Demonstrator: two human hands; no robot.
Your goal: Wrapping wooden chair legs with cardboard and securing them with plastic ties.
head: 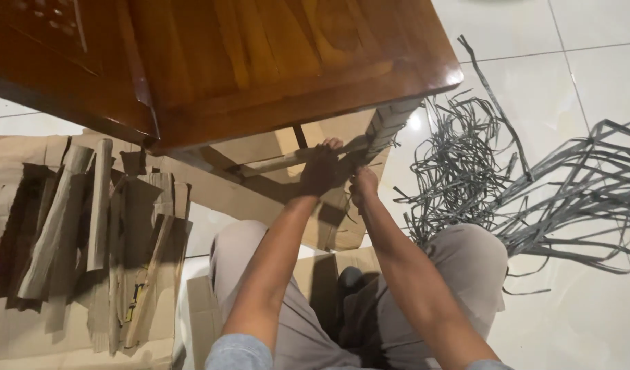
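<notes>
hands meet under the far right corner of a glossy brown wooden table, both arms reaching out from the near edge over knees in grey trousers. left hand is closed around a cardboard-wrapped crossbar that runs beneath the tabletop, fingers curled over its top edge. right hand sits just beside the left, fingers pinched shut against the wrapping where the crossbar meets the wrapped table leg; what it pinches is too small and shadowed to tell. leg is bound in pale cardboard with banded ridges, standing upright at the table's corner.

brown cardboard sheet lies flat on the floor under the table and beneath the hands. pile of torn cardboard strips lies well to the left, some rolled, some flat, stacked on more cardboard. tangle of grey plastic strapping spreads over the white tiled floor to the right, close to the right knee, loose ends trailing far and right.
</notes>
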